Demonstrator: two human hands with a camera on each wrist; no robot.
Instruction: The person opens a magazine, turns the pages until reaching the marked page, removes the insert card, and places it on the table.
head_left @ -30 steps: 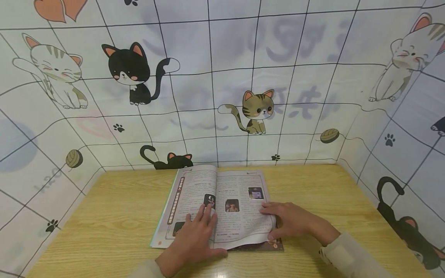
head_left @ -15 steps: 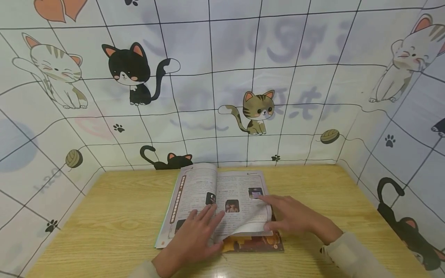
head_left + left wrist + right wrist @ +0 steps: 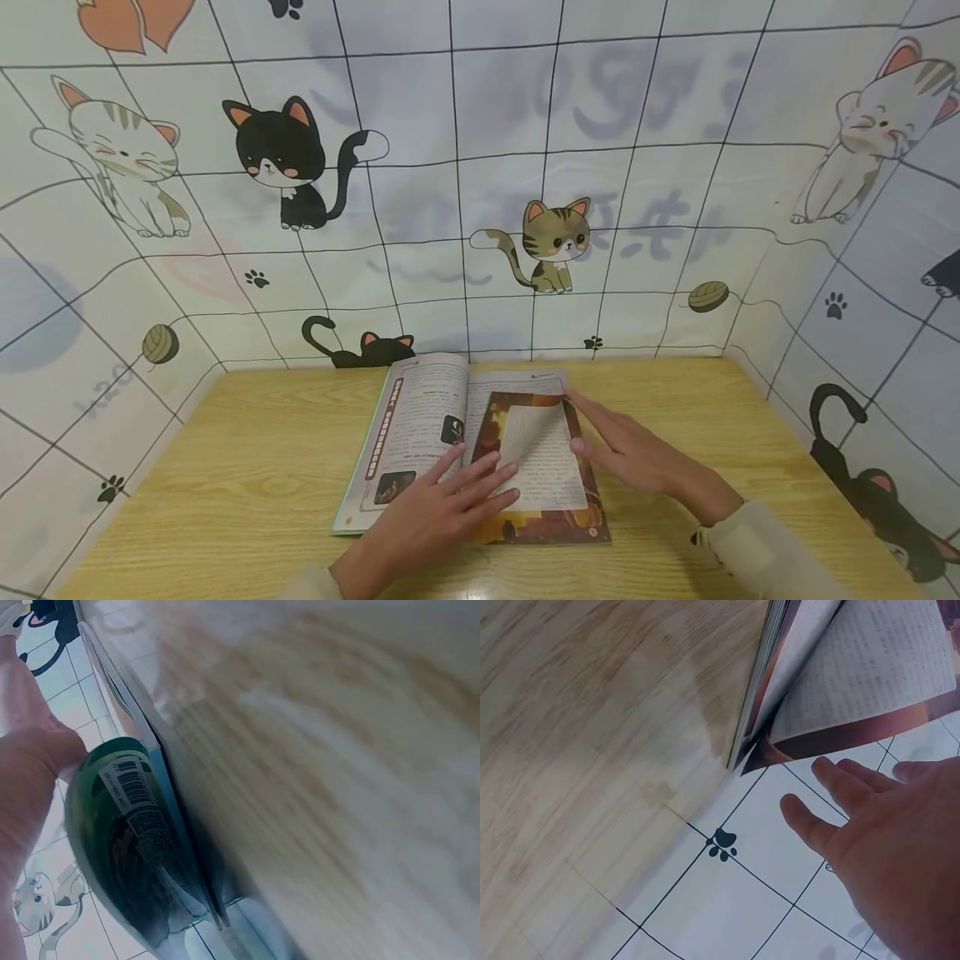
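Note:
An open magazine (image 3: 420,392) lies on the table, printed pages up. My left hand (image 3: 442,508) rests across its lower middle with the fingers spread. On the right half, a brown-bordered page (image 3: 510,417) is lifted and bends over leftward, above another brown-edged page (image 3: 596,512). My right hand (image 3: 637,454) is at the right edge of the pages, fingers extended and fingertips close to the lifted sheet. In the right wrist view, this page (image 3: 862,675) stands away from the stack, near the straight fingers (image 3: 802,814). A green cover (image 3: 97,810) with a barcode shows in the left wrist view.
The wood-grain table (image 3: 247,467) extends on both sides of the magazine. A white wall covering (image 3: 480,108) with black grid lines and cartoon cats rises behind the table and along both sides.
The sheet under my right hand has swung up and leftward, baring brown-bordered pages. My right fingertips have moved farther up the page edge; my left fingers have fanned out toward the right.

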